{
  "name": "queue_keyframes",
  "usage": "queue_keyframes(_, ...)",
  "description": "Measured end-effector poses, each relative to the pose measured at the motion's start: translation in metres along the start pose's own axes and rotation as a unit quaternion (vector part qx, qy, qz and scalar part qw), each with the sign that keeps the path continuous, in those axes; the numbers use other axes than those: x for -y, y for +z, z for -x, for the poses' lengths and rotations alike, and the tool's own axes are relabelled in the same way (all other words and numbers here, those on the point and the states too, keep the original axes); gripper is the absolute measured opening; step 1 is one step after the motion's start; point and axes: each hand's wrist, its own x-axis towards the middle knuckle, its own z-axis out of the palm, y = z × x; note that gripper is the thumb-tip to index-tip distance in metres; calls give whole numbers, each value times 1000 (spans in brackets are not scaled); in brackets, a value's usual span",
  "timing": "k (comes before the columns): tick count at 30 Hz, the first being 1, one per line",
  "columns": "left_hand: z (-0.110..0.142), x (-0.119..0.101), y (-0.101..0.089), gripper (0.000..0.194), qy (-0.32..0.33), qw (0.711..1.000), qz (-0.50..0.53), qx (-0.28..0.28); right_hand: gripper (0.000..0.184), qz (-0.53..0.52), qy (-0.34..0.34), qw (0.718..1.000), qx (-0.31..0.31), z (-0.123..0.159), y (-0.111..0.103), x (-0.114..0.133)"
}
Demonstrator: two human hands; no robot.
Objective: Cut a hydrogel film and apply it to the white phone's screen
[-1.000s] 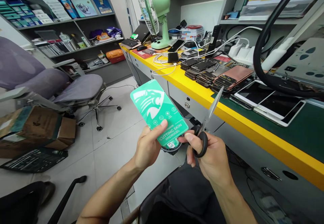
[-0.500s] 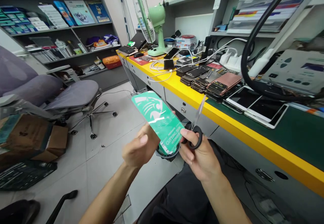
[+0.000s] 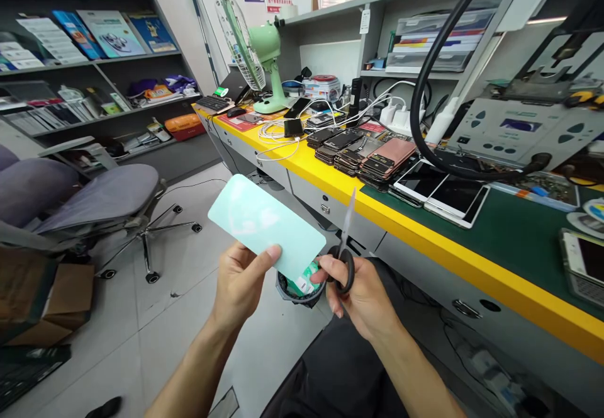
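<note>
Over on the far left we've got the bookshelf (image 3: 94, 59) packed with leaflets, a grey office chair (image 3: 97, 201) on the tiled floor, and a cardboard box (image 3: 61, 298) down by the edge of the view. Up on the bench, a mint-green fan (image 3: 264, 46) stands at the far end. Now to the action: the left hand (image 3: 240, 282) is pinching a pale, translucent mint sheet (image 3: 267, 226), thumb on top and fingers underneath, holding it out flat and slightly tilted above the floor. Just below the sheet's corner sits a round black bin (image 3: 295, 292) with green scraps (image 3: 304, 281) inside. Moving right, the right hand (image 3: 361, 298) has its fingers curled through the black loops of the scissors (image 3: 343, 267), the slim blades pointing up and just beside the sheet, not touching it. Behind them, along the yellow-edged bench (image 3: 425, 248), stacks of phones (image 3: 363, 150) crowd in next to two tablets (image 3: 438, 192), a thick black hose (image 3: 419, 90) curves overhead, and a grey machine (image 3: 519, 125) fills the right side, with another phone (image 3: 582, 260) at the very edge.
</note>
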Motion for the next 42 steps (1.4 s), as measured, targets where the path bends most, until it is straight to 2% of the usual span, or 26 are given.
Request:
queue_keyframes(4,2,0,0,17,0,1000,-23,6,36,44,-81,996,1,5,-5,12)
queue_keyframes(8,4,4,-2,16,0,999,-38,19,34,105,-123,987,-10,8,-2,20)
queue_keyframes(11,7,4,5,16,-9,999,-30,28,31,127,-129,983,-35,9,4,20)
queue_keyframes(15,12,-1,28,19,-59,996,-6,73,25,131,-131,982,-29,9,10,18)
queue_keyframes(19,10,-5,38,15,-61,998,2,28,29,135,-116,984,-4,8,5,18)
queue_keyframes(22,6,-6,34,15,-71,997,-6,24,30,125,-102,987,10,5,-3,17)
queue_keyframes(25,2,-5,31,20,-110,993,-4,39,27,99,-91,991,15,2,-8,16)
queue_keyframes(29,0,-4,30,23,-159,987,14,25,27,69,-63,995,17,0,-7,15)
queue_keyframes(35,-7,-4,24,20,-203,974,102,5,32,70,-45,996,19,-4,-5,13)
queue_keyframes(38,-13,-2,9,19,-209,969,127,-22,32,153,-10,988,0,-25,-7,-1)
queue_keyframes(42,-16,7,-21,22,-198,970,119,-75,22,239,67,969,-7,-83,-13,-39)
